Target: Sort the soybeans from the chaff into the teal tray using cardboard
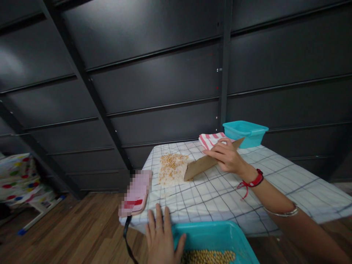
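My right hand (227, 156) grips a strip of brown cardboard (202, 164) and holds it on edge on the checked tablecloth (220, 194), just right of a pile of soybeans (172, 168). A red cord is tied round that wrist. My left hand (161, 238) rests with fingers spread on the left rim of a turquoise tray (209, 234) at the table's near edge. Soybeans (209, 256) lie in that tray.
A second turquoise tub (245, 133) stands at the far edge, with a red-and-white striped cloth (211, 140) beside it. A pink phone (136, 192) with a black strap lies at the table's left edge. Dark metal wall behind; colourful dotted fabric (16, 179) on the wooden floor at left.
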Tool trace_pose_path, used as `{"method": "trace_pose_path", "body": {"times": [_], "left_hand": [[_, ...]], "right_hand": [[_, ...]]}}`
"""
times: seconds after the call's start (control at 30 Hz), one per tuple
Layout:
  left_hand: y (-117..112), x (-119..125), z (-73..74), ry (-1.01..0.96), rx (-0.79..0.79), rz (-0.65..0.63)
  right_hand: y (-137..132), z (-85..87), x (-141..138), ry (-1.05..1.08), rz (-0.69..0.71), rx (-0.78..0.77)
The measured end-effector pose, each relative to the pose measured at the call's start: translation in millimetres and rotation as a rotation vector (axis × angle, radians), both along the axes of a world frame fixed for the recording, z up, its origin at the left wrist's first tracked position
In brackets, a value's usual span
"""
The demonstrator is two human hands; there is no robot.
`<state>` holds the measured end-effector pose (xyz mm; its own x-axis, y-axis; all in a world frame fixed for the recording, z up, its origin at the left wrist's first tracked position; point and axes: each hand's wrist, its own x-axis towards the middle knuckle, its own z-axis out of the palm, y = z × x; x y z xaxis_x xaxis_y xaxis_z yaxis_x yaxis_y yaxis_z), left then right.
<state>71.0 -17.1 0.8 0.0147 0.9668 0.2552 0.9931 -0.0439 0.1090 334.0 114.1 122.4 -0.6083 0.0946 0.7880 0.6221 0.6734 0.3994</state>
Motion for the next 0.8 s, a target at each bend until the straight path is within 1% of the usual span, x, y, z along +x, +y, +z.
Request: {"method": "trace_pose_path", "body": {"times": [0.23, 0.43, 0.57, 0.8], "left_hand": [[1.6, -5.6, -0.3, -0.016, -0.016, -0.007], [1.7, -10.3, -1.1, -0.024, -0.023, -0.01], [1.0, -11.7, 1.5, -0.049, -0.049, -0.013], [1.6, -14.0, 5.8, -0.028, -0.068, -0.007]], "right_hand": [[-7.5, 4.9, -7.0, -0.001, -0.002, 0.0], [-4.1, 3.6, -12.8, 0.007, -0.003, 0.006], [-3.2, 3.4, -16.3, 0.004, 0.003, 0.006], [-7.4, 4.3, -21.0, -0.019, 0.012, -0.026]]}}
